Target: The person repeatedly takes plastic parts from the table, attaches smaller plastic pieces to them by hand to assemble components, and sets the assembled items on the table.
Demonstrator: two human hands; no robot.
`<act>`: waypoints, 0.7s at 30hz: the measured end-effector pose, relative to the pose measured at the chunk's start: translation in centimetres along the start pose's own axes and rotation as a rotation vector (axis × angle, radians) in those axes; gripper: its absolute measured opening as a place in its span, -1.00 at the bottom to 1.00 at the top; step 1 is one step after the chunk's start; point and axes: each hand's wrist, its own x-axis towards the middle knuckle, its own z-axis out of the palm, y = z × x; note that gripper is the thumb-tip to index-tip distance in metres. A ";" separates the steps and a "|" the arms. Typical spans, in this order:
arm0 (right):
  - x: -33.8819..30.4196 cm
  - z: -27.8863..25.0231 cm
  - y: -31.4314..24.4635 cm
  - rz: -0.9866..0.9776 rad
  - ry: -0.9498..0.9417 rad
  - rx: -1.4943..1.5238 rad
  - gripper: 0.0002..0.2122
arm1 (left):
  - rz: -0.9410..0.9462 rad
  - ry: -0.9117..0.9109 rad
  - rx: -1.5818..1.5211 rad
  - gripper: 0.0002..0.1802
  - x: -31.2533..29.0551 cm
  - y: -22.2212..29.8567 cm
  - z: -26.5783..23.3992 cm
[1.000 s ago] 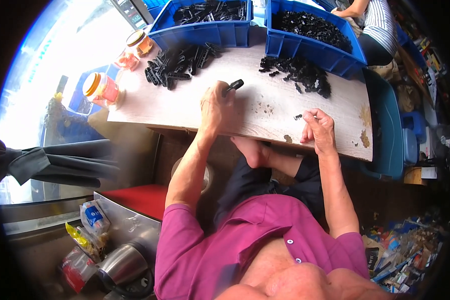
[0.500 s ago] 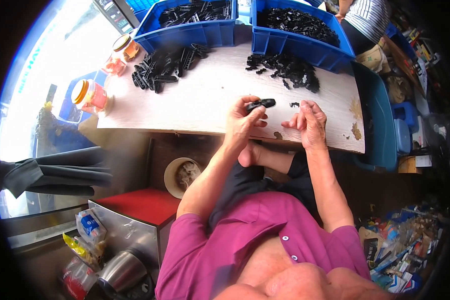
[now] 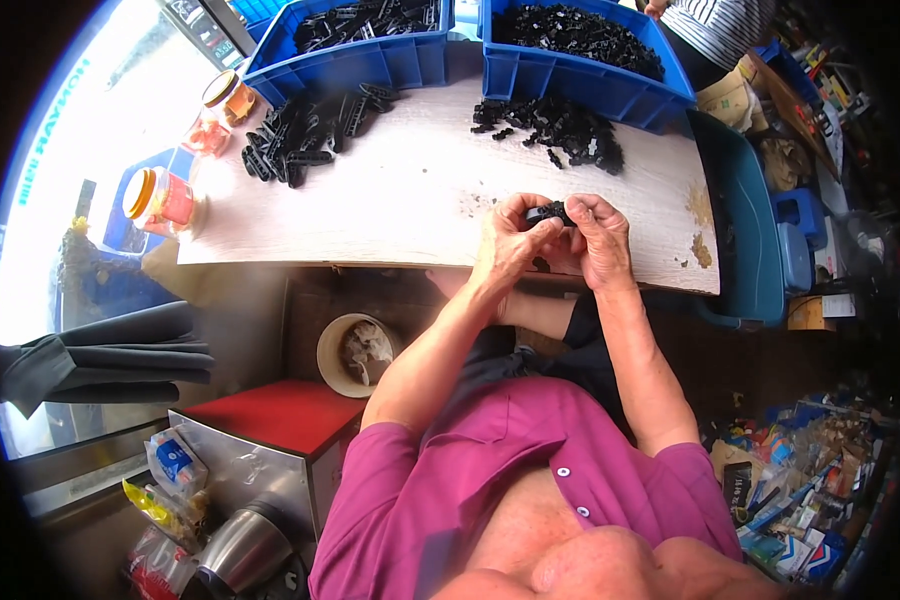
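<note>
Above the table's near edge, my left hand (image 3: 507, 240) grips an elongated black plastic part (image 3: 543, 212) between thumb and fingers. Close against its right end is my right hand (image 3: 604, 242), thumb and fingers pinched on a small black plastic piece that the fingertips mostly hide. Whether the piece is seated in the part cannot be made out. A pile of long black plastic parts (image 3: 305, 135) lies at the table's far left. Small black plastic pieces (image 3: 560, 130) are heaped at the far right.
Two blue bins (image 3: 350, 70) (image 3: 590, 88) of black parts stand along the table's (image 3: 390, 215) back. Lidded jars (image 3: 160, 197) are at its left. A teal tub (image 3: 745, 230) adjoins the right edge. Below are a pail (image 3: 332, 350) and a red-topped cabinet (image 3: 280, 415). Another person stands far right.
My right hand has moved up to the black part in my left hand, and the hands now meet. The small piece near the right fingertips has left its place over the table.
</note>
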 end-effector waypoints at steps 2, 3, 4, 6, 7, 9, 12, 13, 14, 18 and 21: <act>0.0 0.0 0.0 -0.017 0.006 -0.036 -0.88 | -0.022 0.010 0.006 -0.75 -0.1 0.2 0.1; 0.0 0.0 -0.1 -0.039 0.013 -0.073 -0.88 | -0.042 0.016 0.011 -0.75 -0.2 0.5 0.2; 0.1 -0.2 0.1 -0.039 0.017 -0.073 -0.88 | -0.044 0.013 0.011 -0.75 -0.2 0.7 0.4; 0.2 -0.4 0.5 -0.024 0.006 -0.017 -0.88 | -0.092 0.067 -0.056 -0.76 -0.2 0.9 0.6; 0.2 -0.4 0.5 -0.024 0.009 -0.017 -0.88 | -0.095 0.065 -0.057 -0.76 -0.2 1.0 0.6; 0.3 -0.2 0.5 -0.053 0.018 -0.073 -0.87 | -0.127 0.116 -0.068 -0.77 0.0 1.1 0.7; 0.4 -0.2 0.5 -0.030 0.003 -0.114 -0.86 | -0.143 0.142 -0.097 -0.80 0.1 1.2 0.6; 0.4 -0.1 0.4 -0.032 0.007 -0.114 -0.86 | -0.145 0.139 -0.096 -0.80 0.1 1.2 0.7; 0.3 -0.1 0.4 -0.025 0.002 -0.131 -0.86 | -0.129 0.154 -0.115 -0.81 0.1 1.1 0.7; 0.5 0.0 -0.7 0.039 -0.029 -0.253 -0.78 | -0.117 0.195 -0.169 -0.84 0.0 1.2 0.8; 0.5 0.2 -1.4 0.262 -0.102 -0.247 -0.73 | -0.114 0.209 -0.184 -0.85 -0.2 1.1 0.5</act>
